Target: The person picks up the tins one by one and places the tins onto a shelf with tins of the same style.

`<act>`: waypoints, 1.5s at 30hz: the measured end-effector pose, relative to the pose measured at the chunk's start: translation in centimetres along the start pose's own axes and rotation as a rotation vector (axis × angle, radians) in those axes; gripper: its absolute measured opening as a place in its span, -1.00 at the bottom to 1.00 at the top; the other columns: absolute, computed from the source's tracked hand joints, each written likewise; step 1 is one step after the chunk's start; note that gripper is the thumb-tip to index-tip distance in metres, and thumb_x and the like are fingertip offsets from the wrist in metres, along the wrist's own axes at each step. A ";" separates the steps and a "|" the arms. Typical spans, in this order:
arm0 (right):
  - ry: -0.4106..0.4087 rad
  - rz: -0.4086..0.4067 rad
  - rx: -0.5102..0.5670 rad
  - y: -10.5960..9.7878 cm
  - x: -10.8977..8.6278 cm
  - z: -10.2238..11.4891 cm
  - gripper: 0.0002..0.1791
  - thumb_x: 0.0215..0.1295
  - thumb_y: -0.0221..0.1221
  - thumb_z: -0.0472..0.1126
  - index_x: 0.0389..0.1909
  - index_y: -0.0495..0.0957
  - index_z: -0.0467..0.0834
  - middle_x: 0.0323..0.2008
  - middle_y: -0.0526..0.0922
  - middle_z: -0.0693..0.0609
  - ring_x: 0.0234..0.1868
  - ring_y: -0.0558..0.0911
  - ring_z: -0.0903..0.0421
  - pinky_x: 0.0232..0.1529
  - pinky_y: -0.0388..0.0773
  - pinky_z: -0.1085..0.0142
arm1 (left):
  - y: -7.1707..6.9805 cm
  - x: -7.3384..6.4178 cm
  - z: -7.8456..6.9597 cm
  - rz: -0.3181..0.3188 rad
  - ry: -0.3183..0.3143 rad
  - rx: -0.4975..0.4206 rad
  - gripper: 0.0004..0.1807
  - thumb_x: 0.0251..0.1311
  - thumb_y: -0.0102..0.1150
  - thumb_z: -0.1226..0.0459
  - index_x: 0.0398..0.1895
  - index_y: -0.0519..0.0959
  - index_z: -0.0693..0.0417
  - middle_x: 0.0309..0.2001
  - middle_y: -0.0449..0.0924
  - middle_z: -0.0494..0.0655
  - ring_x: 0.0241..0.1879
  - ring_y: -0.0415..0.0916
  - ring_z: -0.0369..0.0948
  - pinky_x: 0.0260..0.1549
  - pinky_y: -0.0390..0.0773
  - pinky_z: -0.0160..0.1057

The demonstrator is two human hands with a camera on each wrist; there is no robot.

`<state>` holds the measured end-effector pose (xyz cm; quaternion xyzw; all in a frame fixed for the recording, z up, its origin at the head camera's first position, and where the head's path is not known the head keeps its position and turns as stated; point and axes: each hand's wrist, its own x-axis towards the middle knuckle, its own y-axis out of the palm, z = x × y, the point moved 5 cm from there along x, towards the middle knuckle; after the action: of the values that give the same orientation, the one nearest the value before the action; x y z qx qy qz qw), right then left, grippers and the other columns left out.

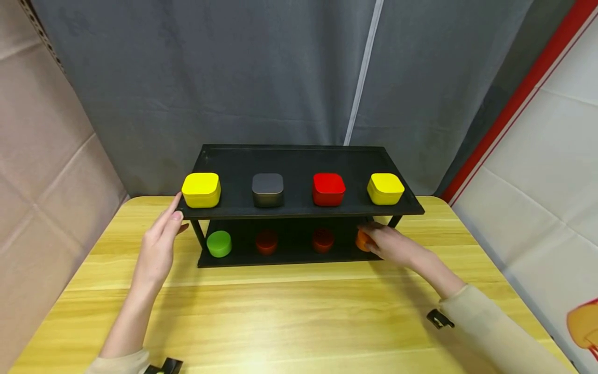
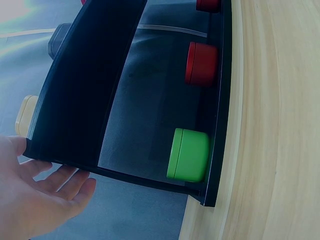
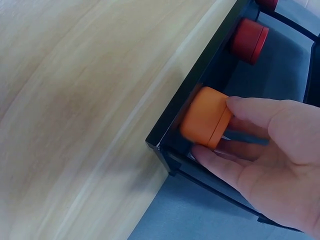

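A black two-tier rack (image 1: 299, 211) stands on the wooden table. At its upper left corner my left hand (image 1: 161, 241) holds the edge, thumb at the front corner and fingers along the side, close to a yellow square container (image 1: 201, 190). On the lower tier's right end, my right hand (image 1: 390, 243) pinches an orange round-cornered container (image 3: 205, 117) between thumb and fingers. The orange container sits close over the tier in the right wrist view. Along the same tier are a green container (image 1: 219, 244) and two dark red ones, the nearer a red container (image 1: 323, 240).
On the upper tier stand a dark grey container (image 1: 268, 190), a red square container (image 1: 329, 189) and another yellow container (image 1: 385, 189). A grey curtain (image 1: 261, 78) hangs behind the rack. The wooden table (image 1: 280, 311) extends in front, with pale panels on both sides.
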<state>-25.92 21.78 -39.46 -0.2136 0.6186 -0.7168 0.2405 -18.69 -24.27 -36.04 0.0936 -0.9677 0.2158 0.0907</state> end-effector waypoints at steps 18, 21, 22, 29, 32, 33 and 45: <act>-0.001 -0.085 -0.044 -1.1 -0.6 0.7 -0.42 0.32 0.35 -0.28 0.33 0.50 -0.35 0.12 0.66 -0.24 -0.07 0.64 -0.04 -0.04 0.70 0.03 | 0.0 0.0 -0.1 -0.012 0.011 -0.004 -0.46 0.63 -0.28 -0.07 0.61 0.13 -0.40 0.65 0.10 -0.14 0.06 0.44 -0.67 0.06 0.35 -0.83; -0.006 -0.099 -0.060 -1.3 -0.7 1.0 -0.42 0.32 0.35 -0.27 0.34 0.50 -0.34 0.21 0.63 -0.26 0.08 0.65 -0.12 0.09 0.69 -0.03 | 0.0 -0.1 -0.1 -0.012 0.005 0.000 -0.46 0.63 -0.28 -0.07 0.61 0.13 -0.41 0.65 0.09 -0.16 0.05 0.45 -0.67 0.07 0.34 -0.83; -0.004 -0.100 -0.064 -1.3 -0.7 1.1 -0.42 0.33 0.34 -0.26 0.35 0.49 -0.33 0.24 0.61 -0.27 0.15 0.63 -0.16 0.14 0.68 -0.05 | 0.0 -0.1 -0.1 -0.012 0.002 0.001 -0.45 0.63 -0.28 -0.08 0.61 0.13 -0.41 0.65 0.08 -0.16 0.05 0.45 -0.66 0.07 0.34 -0.83; -0.050 -0.157 -0.124 -1.7 -0.7 2.1 -0.42 0.36 0.35 -0.12 0.33 0.53 -0.27 0.28 0.60 -0.24 0.21 0.62 -0.17 0.18 0.68 -0.05 | 0.0 -0.1 -0.1 -0.006 -0.020 0.008 -0.45 0.63 -0.31 -0.09 0.62 0.08 -0.43 0.66 0.05 -0.21 0.11 0.38 -0.67 0.08 0.33 -0.83; -0.077 -0.188 -0.136 -1.7 -0.7 2.6 -0.38 0.34 0.36 0.00 0.32 0.55 -0.25 0.29 0.60 -0.24 0.23 0.62 -0.16 0.22 0.67 -0.05 | 0.0 -0.1 -0.1 -0.007 -0.021 0.004 -0.45 0.63 -0.31 -0.09 0.62 0.08 -0.42 0.66 0.05 -0.21 0.22 0.36 -0.60 0.08 0.36 -0.82; -0.087 -0.196 -0.137 -1.6 -0.7 2.8 -0.36 0.33 0.36 0.03 0.32 0.56 -0.24 0.30 0.59 -0.25 0.24 0.62 -0.16 0.23 0.67 -0.05 | 0.0 -0.1 -0.1 -0.005 -0.019 0.004 -0.45 0.63 -0.31 -0.09 0.62 0.08 -0.42 0.66 0.05 -0.21 0.30 0.36 -0.52 0.08 0.36 -0.82; -0.150 -0.278 -0.167 -1.0 -0.7 3.8 -0.31 0.24 0.41 0.12 0.29 0.59 -0.19 0.34 0.56 -0.25 0.31 0.58 -0.20 0.32 0.58 -0.13 | 0.3 -0.1 0.0 -0.017 -0.012 -0.049 -0.44 0.63 -0.28 -0.08 0.62 0.09 -0.37 0.66 0.05 -0.24 0.44 0.26 -0.42 0.12 0.42 -0.76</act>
<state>-23.14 19.30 -37.91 -0.3694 0.6207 -0.6713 0.1659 -18.62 -23.94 -36.17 0.1008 -0.9724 0.1908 0.0888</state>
